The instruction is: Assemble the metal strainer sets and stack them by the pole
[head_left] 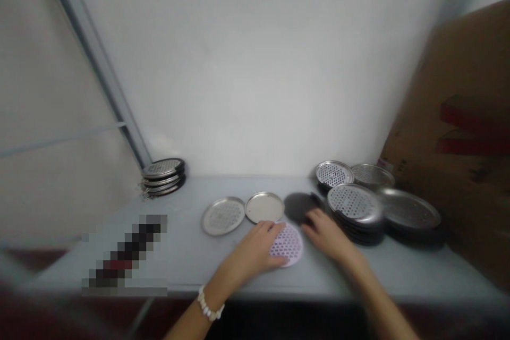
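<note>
My left hand (pixel 265 247) is closed on the edge of a pale lilac perforated disc (pixel 287 246), thumb at the near side and fingers over the far left rim. My right hand (pixel 323 229) has its fingers bent at the right edge of a black round disc (pixel 297 207) with a dark tab; both are blurred. Behind my left hand lies a shallow round metal plate (pixel 265 207) with a plain pale face. To its left, another round metal plate (pixel 223 215) has a patterned, perforated-looking middle.
Right of my right hand stands a stack of perforated metal discs with black edges (pixel 354 204), with more round metal pieces (pixel 410 210) around it. A smaller stack (pixel 164 175) is at the back left. A cardboard box (pixel 458 143) borders the right side; a pixelated patch (pixel 127 255) covers the left front.
</note>
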Available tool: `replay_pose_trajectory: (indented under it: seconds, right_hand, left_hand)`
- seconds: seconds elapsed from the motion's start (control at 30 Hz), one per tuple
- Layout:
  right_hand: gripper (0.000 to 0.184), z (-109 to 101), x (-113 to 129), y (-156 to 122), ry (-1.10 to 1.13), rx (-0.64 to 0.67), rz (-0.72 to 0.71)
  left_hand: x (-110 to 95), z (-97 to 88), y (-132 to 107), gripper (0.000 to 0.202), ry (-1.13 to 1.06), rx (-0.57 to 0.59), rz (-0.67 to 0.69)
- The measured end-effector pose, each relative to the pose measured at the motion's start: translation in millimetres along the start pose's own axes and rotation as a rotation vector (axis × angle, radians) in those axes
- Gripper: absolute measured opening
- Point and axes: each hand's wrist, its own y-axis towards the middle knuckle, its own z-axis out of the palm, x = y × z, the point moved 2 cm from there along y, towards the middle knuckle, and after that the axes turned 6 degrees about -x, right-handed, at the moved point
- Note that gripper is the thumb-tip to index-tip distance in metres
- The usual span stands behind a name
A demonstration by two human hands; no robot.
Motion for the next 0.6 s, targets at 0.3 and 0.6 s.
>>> replay_pose_trajectory:
  seconds: [0.3, 0.6]
  right_hand:
    - [0.035, -3.6, 3.2, -1.0, -0.021, 0.026, 0.008]
    - [0.034, -5.4, 3.4, -2.5, -0.018, 0.033, 0.021]
  left_hand:
    - [7.7, -2.4, -1.0, 0.071, -0.02, -0.037, 0.007]
    - [36.1, -21.4, 7.4, 0.06, 0.113, -0.198, -0.031]
